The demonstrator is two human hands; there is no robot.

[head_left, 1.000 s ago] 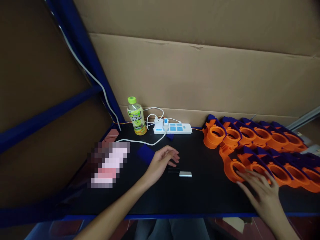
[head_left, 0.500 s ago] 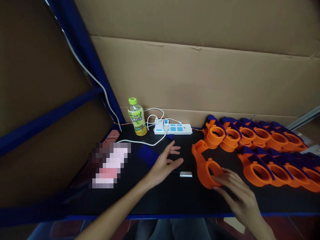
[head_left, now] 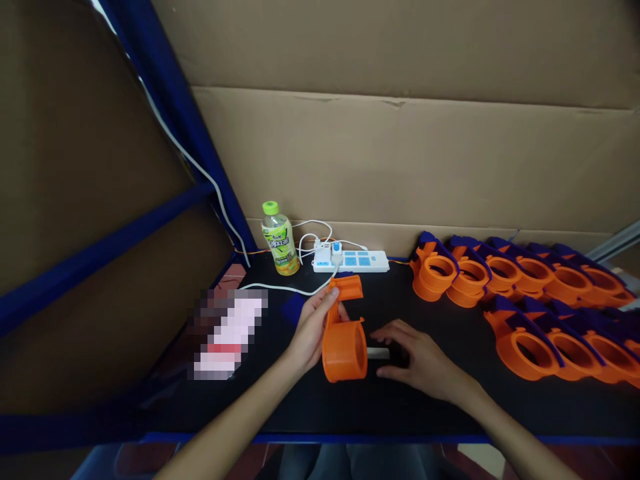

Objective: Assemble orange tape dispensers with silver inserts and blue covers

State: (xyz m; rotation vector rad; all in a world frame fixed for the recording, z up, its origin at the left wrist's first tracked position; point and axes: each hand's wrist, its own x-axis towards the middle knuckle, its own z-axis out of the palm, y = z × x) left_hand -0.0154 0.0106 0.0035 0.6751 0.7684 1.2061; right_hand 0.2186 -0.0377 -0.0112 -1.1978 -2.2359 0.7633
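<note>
My left hand (head_left: 313, 327) grips an orange plastic tape dispenser (head_left: 345, 350) by its arm, thumb on top, above the black tabletop. Its wide ring faces right and downward, and its flared end points up. Just to the right, my right hand (head_left: 413, 357) has thumb and fingers apart with nothing between them. Between the ring and that hand lies a small flat silvery strip (head_left: 379, 353) on the table, partly hidden by the ring. A dark blue flat piece (head_left: 293, 308) shows behind my left hand.
Two rows of orange dispensers with blue parts (head_left: 530, 353) stand at the right. A power strip (head_left: 377, 261) with plugs and white cables and a drink bottle (head_left: 281, 247) stand at the back. A blurred-out pinkish item (head_left: 233, 330) lies at the left. Cardboard (head_left: 400, 160) walls the back.
The orange dispenser has passed from my right hand to my left, moving left and turning. My right hand has let go and come in towards the silvery strip.
</note>
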